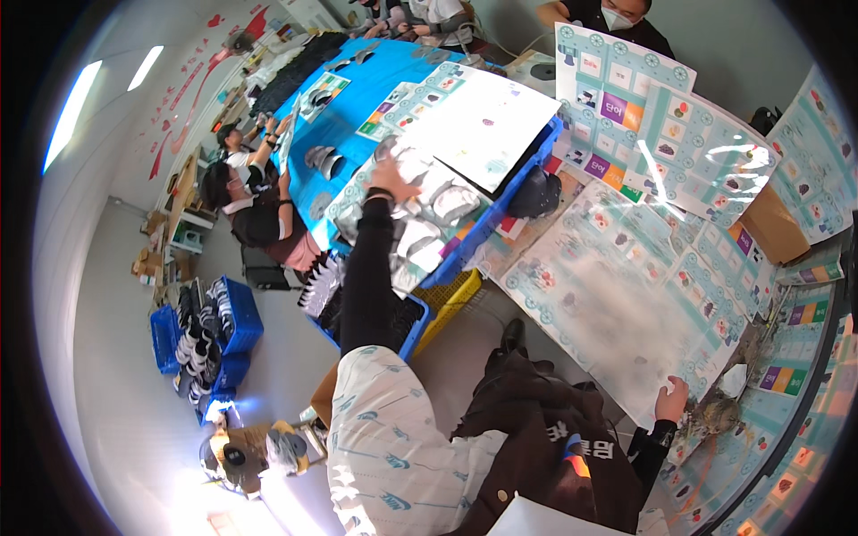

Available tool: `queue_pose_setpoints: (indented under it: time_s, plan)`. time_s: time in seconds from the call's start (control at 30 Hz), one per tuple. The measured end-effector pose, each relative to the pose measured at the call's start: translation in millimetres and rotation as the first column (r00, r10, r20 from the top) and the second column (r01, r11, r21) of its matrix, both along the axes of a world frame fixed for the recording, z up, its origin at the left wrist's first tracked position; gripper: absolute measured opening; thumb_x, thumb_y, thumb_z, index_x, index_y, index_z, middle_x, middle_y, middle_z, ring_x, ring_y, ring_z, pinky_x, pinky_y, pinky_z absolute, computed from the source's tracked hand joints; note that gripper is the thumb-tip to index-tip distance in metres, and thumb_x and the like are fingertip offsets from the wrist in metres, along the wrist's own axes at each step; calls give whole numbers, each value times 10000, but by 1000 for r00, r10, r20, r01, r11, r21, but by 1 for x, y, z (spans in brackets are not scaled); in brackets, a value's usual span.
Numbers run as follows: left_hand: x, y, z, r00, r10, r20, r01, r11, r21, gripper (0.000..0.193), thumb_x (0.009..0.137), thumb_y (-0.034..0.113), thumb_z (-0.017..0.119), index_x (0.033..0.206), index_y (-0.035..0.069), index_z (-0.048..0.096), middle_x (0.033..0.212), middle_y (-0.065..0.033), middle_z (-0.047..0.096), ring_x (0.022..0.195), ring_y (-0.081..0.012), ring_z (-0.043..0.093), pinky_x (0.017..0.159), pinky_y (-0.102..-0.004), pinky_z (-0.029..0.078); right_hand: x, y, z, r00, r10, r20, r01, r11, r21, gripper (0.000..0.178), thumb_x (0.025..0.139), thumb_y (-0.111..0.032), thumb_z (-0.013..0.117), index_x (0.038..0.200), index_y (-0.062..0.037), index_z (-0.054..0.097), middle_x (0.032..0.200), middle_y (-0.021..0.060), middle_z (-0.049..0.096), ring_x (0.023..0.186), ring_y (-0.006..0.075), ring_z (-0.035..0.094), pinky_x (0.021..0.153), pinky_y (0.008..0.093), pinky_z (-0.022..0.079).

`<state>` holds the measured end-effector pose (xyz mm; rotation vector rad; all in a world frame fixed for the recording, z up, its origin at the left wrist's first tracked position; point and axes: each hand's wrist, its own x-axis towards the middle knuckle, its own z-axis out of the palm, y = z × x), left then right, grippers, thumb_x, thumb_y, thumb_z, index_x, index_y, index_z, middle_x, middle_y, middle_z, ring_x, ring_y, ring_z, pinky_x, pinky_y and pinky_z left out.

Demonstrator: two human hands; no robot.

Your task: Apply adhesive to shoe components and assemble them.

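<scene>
Seen from above, a person in a dark apron reaches forward with the left hand [393, 180], its fingers spread, palm down, over a group of shiny grey curved pieces [454, 205]. The pieces lie on a printed sheet above a blue crate [487, 234], beside a long blue-covered counter [371, 82]. The hand appears to touch them; a firm grip on any one cannot be made out. The right hand [672, 398] is at the lower right, its fingers partly curled at the edge of a worn printed board [617, 299]; whether it holds anything cannot be told. Co-workers [255, 210] stand along the counter's far left side.
</scene>
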<state>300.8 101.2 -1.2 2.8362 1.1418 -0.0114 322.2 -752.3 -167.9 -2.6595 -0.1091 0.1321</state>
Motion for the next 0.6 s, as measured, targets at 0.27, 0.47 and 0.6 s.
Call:
queue_pose_setpoints:
  time_s: [0.27,0.47,0.6]
  plan:
    - [-54,145,-20,993,94,-71,-102,987,-123,1418,558,538,927,1594,60,83,1569,-251,309,1423,-440,357,1119,-609,338,-29,109,16,999,35,3,-35,998,-47,265,797,-25,605,1060,-46,635,1097,152,613,1081,358,589,948,444,467]
    - [-43,158,-63,980,153,-125,-170,976,-135,1411,547,548,932,1600,146,84,1579,-148,324,1446,-393,335,1134,-689,258,-30,158,46,999,48,20,-47,998,-41,262,799,-16,601,1059,-41,632,1089,150,610,1060,355,596,921,424,475]
    - [-65,170,-68,979,141,-151,-162,976,-143,1418,530,549,940,1601,171,90,1578,-146,326,1445,-390,340,1136,-694,256,-22,168,48,997,62,55,-61,998,-26,261,800,-16,601,1059,-28,635,1088,153,615,1055,352,599,918,422,473]
